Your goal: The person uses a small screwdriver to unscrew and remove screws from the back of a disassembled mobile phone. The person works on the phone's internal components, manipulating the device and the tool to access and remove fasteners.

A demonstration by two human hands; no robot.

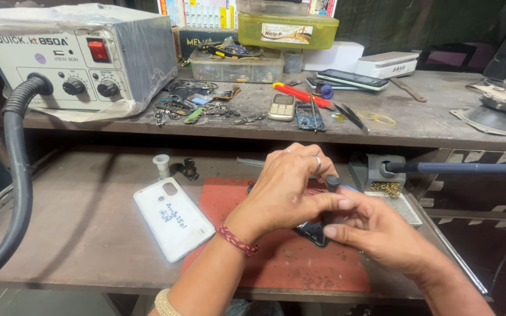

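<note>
Both hands meet over the red mat (pixel 300 263) that lies on the lower wooden bench (pixel 83 228). The left hand (pixel 285 193) is curled, with a ring on one finger and a red thread band at the wrist, and its thumb and fingers press around the dark screwdriver (pixel 331 186), whose round black cap stands up just above the knuckles. The right hand (pixel 382 234) lies just beside it, touching it, and its thumb and forefinger pinch the small dark phone part (pixel 313 232) that rests on the mat under both hands; most of this part is hidden, so I cannot tell its full shape. To the left of the hands, partly on the mat, lies a white phone back cover (pixel 173 218) with its inner side up. Behind it stands a small white bottle (pixel 161 165). To the right, near the hands, a soldering iron (pixel 458 168) rests in its grey stand (pixel 370 171). On the upper shelf stands a grey hot air station (pixel 77 55) with a black hose (pixel 16 169) going down at the left.
</note>
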